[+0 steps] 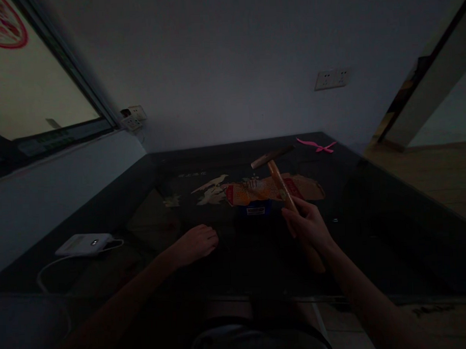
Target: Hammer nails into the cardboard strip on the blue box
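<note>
A hammer with a metal head and wooden handle [282, 184] is in my right hand [307, 224], its fingers wrapped round the middle of the handle. The hammer is tilted, head up, over the right part of a torn piece of printed cardboard [310, 186]. Several thin nails [251, 183] stand upright at the cardboard's middle. Just in front of it lies a small blue box [256, 210] with a white label. My left hand [197, 242] rests on the dark tabletop with its fingers curled in; nothing shows in it. The picture is dim.
The glossy black table [229, 276] carries a bird-and-flower design. A white power bank [84, 244] with a cable lies at the left. Pink ribbon [324, 149] lies at the far right corner. The wall behind has sockets [331, 79]; a window is on the left.
</note>
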Demonstrator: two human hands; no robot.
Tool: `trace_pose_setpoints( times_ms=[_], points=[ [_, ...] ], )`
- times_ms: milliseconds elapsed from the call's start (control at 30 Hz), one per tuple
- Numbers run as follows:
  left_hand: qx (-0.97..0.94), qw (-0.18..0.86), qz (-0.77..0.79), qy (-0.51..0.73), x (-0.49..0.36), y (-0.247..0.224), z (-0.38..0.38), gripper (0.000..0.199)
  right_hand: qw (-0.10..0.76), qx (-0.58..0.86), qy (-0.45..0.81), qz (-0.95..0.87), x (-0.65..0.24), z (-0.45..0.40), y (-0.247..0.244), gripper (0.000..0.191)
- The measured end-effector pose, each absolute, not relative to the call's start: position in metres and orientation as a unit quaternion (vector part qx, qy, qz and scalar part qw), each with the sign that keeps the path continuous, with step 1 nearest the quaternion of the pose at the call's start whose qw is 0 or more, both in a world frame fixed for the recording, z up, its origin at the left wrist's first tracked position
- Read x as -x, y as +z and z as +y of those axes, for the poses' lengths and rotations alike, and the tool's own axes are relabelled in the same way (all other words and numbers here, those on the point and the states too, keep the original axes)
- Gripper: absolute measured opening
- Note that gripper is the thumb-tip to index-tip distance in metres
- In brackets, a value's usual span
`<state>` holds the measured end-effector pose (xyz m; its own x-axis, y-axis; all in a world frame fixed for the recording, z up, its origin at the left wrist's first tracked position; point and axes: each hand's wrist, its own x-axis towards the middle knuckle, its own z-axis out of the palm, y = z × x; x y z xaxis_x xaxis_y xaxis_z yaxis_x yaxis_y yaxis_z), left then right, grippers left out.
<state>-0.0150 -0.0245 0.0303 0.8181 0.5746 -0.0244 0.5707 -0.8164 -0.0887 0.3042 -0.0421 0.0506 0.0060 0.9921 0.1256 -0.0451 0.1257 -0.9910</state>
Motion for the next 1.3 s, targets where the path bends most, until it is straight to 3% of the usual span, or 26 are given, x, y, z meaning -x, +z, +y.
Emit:
trace_pose_setpoints(
  times_ms=[133,267,433,667,1300],
  points=[
    [0.933,-0.040,-0.357,-0.016,0.012,0.042,-0.026,0.011,0.537,0.467,0.471,-0.522,-0.304,-0.043,0.053,0.041],
    [0.898,-0.126,-0.398,-0.142,-0.004,0.064,-0.020,0.015,0.542,0.472,0.464,-0.517,-0.304,-0.043,0.054,0.039],
    [0.829,-0.171,-0.417,-0.332,-0.037,0.081,0.019,0.012,0.547,0.470,0.466,-0.512,-0.305,-0.041,0.053,0.042],
    [0.771,-0.228,-0.386,-0.453,-0.093,0.084,0.086,0.011,0.552,0.493,0.454,-0.496,-0.307,-0.042,0.057,0.043],
    [0.796,-0.290,-0.343,-0.405,-0.125,0.069,0.103,0.007,0.526,0.545,0.445,-0.478,-0.309,-0.043,0.057,0.044]
  ],
)
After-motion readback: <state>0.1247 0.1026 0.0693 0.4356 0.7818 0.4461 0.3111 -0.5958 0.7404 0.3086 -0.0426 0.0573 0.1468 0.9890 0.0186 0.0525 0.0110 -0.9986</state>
